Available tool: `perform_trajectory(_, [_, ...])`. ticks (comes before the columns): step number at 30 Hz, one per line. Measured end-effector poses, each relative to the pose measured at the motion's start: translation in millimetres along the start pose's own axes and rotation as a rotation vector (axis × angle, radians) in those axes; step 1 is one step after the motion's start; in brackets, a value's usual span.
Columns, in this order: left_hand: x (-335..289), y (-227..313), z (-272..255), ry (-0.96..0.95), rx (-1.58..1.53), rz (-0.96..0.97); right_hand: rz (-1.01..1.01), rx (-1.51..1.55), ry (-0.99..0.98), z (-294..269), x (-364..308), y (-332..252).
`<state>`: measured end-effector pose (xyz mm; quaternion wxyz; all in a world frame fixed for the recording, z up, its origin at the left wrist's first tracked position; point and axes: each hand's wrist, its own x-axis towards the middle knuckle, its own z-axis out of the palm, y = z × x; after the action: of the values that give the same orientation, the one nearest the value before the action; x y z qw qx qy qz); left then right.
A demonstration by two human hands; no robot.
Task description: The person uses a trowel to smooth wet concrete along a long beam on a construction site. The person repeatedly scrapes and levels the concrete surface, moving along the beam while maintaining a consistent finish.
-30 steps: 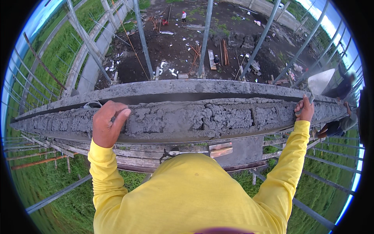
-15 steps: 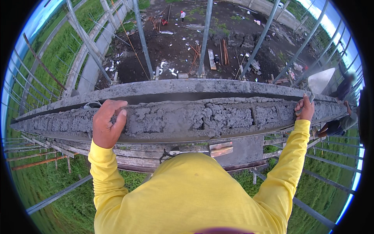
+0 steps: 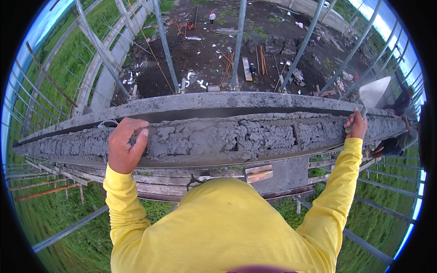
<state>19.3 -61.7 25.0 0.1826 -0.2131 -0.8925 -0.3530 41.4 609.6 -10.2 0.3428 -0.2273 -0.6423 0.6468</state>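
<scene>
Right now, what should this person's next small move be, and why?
Probably swing the trowel in the right hand back over the mortar: its blade points outward, beyond the mortar, whose surface looks rough and uneven.

- Right hand [image 3: 356,126] has the trowel [image 3: 375,92], pale blade up!
- Left hand [image 3: 126,145] curls over the wall [image 3: 200,157], thumb and fingertips apart.
- Rough grey mortar [image 3: 195,136] across the top.
- Planks [image 3: 159,177] below, on the near side.
- Another person [image 3: 406,139], far right.
</scene>
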Motion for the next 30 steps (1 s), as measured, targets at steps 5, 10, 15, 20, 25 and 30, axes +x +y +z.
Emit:
perform_trajectory(5, [0.0, 0.2, 0.6, 0.006, -0.012, -0.003, -0.003, -0.003, -0.005, 0.5, -0.6, -1.0])
perform_trajectory(10, [0.5, 1.0, 0.8, 0.006, -0.006, -0.005, -0.009, -0.017, -0.001, 1.0, -1.3, -1.6])
perform_trajectory(15, [0.7, 1.2, 0.9, 0.003, 0.0, -0.016, 0.012, 0.016, -0.01, 0.2, -0.9, -1.3])
perform_trajectory(20, [0.8, -0.2, 1.9, 0.007, -0.014, -0.019, -0.011, -0.026, -0.009, -1.0, 0.6, 0.3])
perform_trajectory(25, [-0.8, 0.6, 0.8, -0.003, -0.019, -0.055, -0.007, -0.021, -0.007, -1.8, 1.6, 1.3])
perform_trajectory(30, [-1.6, -0.4, -1.3, -0.046, 0.001, -0.075, 0.011, 0.01, -0.014, -1.8, 1.3, 0.7])
